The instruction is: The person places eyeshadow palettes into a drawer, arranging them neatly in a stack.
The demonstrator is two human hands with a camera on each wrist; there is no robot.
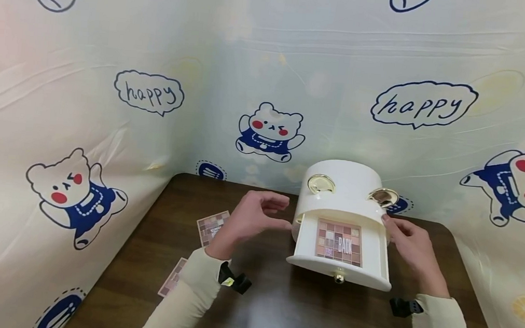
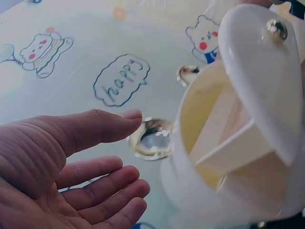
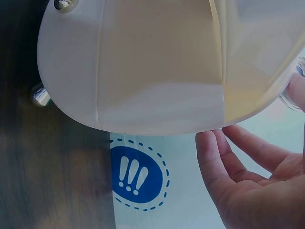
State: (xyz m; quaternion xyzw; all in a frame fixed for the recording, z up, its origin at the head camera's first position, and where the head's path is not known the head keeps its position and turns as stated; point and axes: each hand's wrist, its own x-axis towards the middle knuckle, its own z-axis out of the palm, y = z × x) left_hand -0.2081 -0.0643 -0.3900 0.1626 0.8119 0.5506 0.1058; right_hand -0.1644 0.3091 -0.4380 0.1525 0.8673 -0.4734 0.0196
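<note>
White cosmetic organizer (image 1: 343, 172), upright; extended drawer (image 1: 312, 263) points toward the wearer, eyeshadow palette (image 1: 340, 243) inside. Right hand (image 1: 412, 247), nearer, touches the organizer's right side; left hand (image 1: 254, 216) hovers apart, just left, fingers loose, holding nothing. Two further palettes (image 1: 210, 225) lie left on the brown table (image 1: 267, 323).

Glossy plastic box (image 1: 347, 196), wood-grain table (image 1: 264, 299)

On the palette (image 1: 341, 231) inside the open drawer (image 1: 314, 265) of the white box (image 1: 348, 196): "BACK". On the cloth (image 1: 338, 98) around the box: "happy" in two speech bubbles (image 1: 149, 93), one to its left, one above right; three exclamation marks on a blue badge (image 3: 136, 174) by its right side.
</note>
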